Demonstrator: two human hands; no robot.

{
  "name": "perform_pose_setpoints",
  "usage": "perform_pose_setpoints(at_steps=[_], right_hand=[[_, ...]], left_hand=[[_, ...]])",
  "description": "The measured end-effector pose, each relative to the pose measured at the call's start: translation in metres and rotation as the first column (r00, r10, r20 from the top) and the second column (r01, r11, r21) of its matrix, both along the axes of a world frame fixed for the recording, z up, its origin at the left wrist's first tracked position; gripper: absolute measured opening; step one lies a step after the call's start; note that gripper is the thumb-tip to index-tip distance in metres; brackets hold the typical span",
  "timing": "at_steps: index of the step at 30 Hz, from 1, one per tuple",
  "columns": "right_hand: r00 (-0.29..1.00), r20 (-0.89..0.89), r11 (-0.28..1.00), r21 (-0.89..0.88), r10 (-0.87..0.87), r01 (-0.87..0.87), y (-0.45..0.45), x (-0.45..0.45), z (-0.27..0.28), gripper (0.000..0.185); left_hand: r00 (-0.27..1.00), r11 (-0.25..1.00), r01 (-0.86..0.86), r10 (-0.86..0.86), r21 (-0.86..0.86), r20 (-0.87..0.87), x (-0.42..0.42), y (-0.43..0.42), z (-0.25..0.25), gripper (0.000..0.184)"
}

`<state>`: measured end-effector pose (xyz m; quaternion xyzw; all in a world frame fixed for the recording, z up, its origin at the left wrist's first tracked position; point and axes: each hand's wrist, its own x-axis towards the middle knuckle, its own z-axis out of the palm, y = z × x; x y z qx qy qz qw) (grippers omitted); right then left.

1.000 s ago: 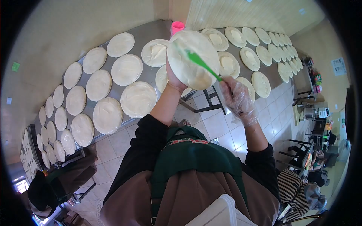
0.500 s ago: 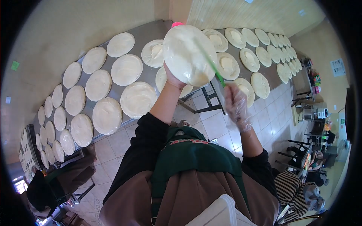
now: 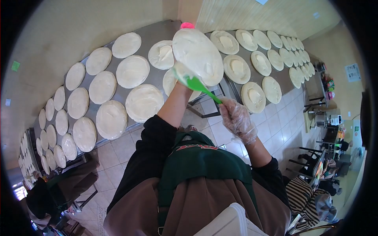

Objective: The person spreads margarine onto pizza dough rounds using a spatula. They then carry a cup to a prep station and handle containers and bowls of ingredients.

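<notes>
My left hand holds up a round white plate from beneath, its fingers mostly hidden under it. A pale, glossy spread covers the plate's top. In a clear plastic glove, my right hand grips the handle of a green spatula. The spatula's head, smeared with pale spread, is at the plate's near left rim; whether it touches cannot be told. Just left of the raised plate lies another plate with a thick dollop on it. To the right, a similar plate also carries a dollop.
A long grey table runs along the walls with many coated plates in rows. A pink object sits behind the raised plate. White floor tiles show below. Another person is at lower left; chairs and equipment stand at right.
The spatula has swung from the plate's upper middle to its near left rim, and my right hand has moved left and down. The plate has tilted and shifted slightly.
</notes>
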<state>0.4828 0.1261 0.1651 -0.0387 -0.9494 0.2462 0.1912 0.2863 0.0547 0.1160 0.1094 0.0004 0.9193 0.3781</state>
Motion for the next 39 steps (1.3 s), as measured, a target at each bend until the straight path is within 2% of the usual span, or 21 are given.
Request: perform_pose_setpoints(at_steps=[1,2,3,4,5,7,8,12,16,19,23,25,27,28,30,32,33,34,35,37,39], right_hand=[[1.000,0.002,1.000,0.021,0.017,-0.017,-0.002,0.000,0.004,0.012],[0.999,0.006,0.999,0.042,0.032,-0.032,-0.003,0.000,0.006,0.012],[1.000,0.004,0.999,0.043,0.030,-0.030,-0.003,-0.002,0.005,0.012],[0.998,-0.053,0.999,0.043,-0.013,0.016,-0.003,-0.005,0.004,0.012],[0.992,-0.110,0.997,0.041,-0.055,0.060,-0.002,-0.007,0.004,0.013],[0.995,-0.085,0.994,0.092,-0.048,0.056,-0.003,-0.010,0.005,0.013],[0.997,-0.062,0.989,0.143,-0.040,0.049,-0.004,-0.012,0.006,0.013],[0.998,0.055,0.993,0.117,-0.001,-0.006,-0.016,-0.004,0.009,0.011],[0.998,-0.050,1.000,-0.016,0.025,-0.025,-0.018,-0.009,0.011,0.011],[0.993,-0.053,0.992,-0.081,-0.103,0.099,-0.015,-0.018,0.015,0.011],[0.997,0.070,0.998,0.050,-0.034,0.031,-0.030,-0.020,0.026,0.010],[0.994,0.113,0.994,0.108,0.013,-0.026,-0.038,-0.019,0.026,0.008],[0.999,-0.009,0.996,-0.070,0.053,-0.053,-0.042,-0.021,0.024,0.011],[0.998,-0.008,0.996,-0.072,0.056,-0.056,-0.042,-0.021,0.023,0.011],[0.988,0.031,0.974,-0.166,-0.154,0.157,-0.036,-0.020,0.024,0.010],[0.981,0.078,0.970,-0.159,-0.175,0.186,-0.030,-0.022,0.015,0.009],[0.972,0.125,0.965,-0.149,-0.198,0.216,-0.029,-0.023,0.007,0.009],[0.987,0.070,0.982,-0.113,-0.142,0.150,-0.033,-0.023,0.000,0.008],[0.987,0.071,0.982,-0.114,-0.142,0.149,-0.039,-0.022,-0.002,0.008],[0.996,0.040,0.990,-0.113,-0.080,0.084,-0.048,-0.021,-0.003,0.009],[0.998,0.058,0.993,-0.111,-0.040,0.046,-0.053,-0.022,-0.003,0.011]], left_hand=[[0.996,0.987,-0.085,0.088,-0.139,0.018,0.004,-0.004,0.010,0.062],[0.996,0.987,-0.083,0.086,-0.141,0.018,0.001,0.003,-0.004,0.062],[0.993,0.979,-0.097,0.083,-0.180,-0.081,-0.006,0.014,-0.029,0.059],[0.981,0.969,-0.114,0.075,-0.219,-0.176,-0.009,0.020,-0.043,0.057],[0.982,0.969,-0.111,0.073,-0.219,-0.175,-0.008,0.019,-0.040,0.057],[0.998,0.998,0.065,-0.065,0.019,0.023,-0.008,0.017,-0.033,0.055],[0.998,0.998,0.066,-0.066,0.019,0.022,-0.008,0.016,-0.031,0.055],[0.999,1.000,0.029,-0.029,-0.006,0.024,-0.011,0.012,-0.022,0.057],[1.000,0.999,-0.004,0.005,-0.037,0.026,-0.013,0.007,-0.018,0.059],[0.999,0.998,-0.019,0.021,-0.059,0.025,-0.013,0.005,-0.017,0.061],[0.998,0.994,-0.065,0.067,-0.083,0.016,-0.018,0.009,-0.027,0.060],[0.990,0.990,-0.139,0.138,0.004,0.028,-0.028,0.005,-0.019,0.059],[0.992,0.992,-0.125,0.125,-0.003,0.026,-0.030,-0.004,-0.013,0.059],[0.993,0.994,-0.113,0.113,-0.009,0.024,-0.030,-0.009,-0.011,0.060],[0.996,0.996,-0.088,0.088,-0.021,0.020,-0.031,-0.019,-0.008,0.062],[0.997,0.997,-0.074,0.074,-0.028,0.017,-0.037,-0.025,-0.011,0.064],[0.997,0.984,0.018,-0.031,0.179,0.072,-0.042,-0.025,-0.017,0.064],[0.984,0.919,0.095,-0.145,0.383,0.103,-0.046,-0.025,-0.022,0.065],[0.984,0.919,0.094,-0.144,0.382,0.103,-0.048,-0.025,-0.026,0.065],[0.975,0.975,-0.213,0.217,0.071,-0.057,-0.052,-0.023,-0.035,0.064],[0.986,0.976,-0.158,0.164,0.147,-0.029,-0.063,-0.023,-0.045,0.064]])
